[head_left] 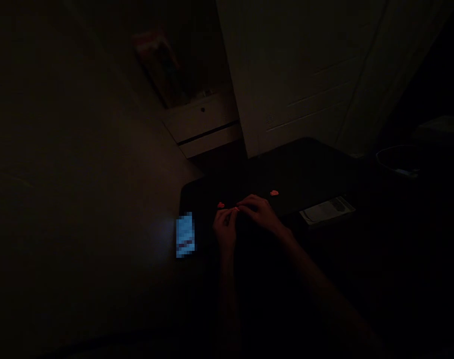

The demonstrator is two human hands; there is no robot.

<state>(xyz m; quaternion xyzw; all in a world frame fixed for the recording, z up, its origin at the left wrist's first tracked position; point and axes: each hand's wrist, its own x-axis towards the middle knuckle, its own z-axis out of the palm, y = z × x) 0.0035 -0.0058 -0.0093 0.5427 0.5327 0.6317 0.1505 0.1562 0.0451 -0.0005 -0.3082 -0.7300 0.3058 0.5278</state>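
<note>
In very dim light, my left hand and my right hand meet over a dark table. Both are closed, fingertips pinched together around a small reddish piece; its kind is too small and dark to make out. Just beyond my left hand lies a small bright red-orange lump. A second lump, paler orange, rests on the table to the right of my right hand.
A lit screen, blurred into blocks, is at the table's left end beside the wall. Below the right edge sits a pale box or book. Behind stand a white drawer unit and a pale door-like panel. A round rim shows at right.
</note>
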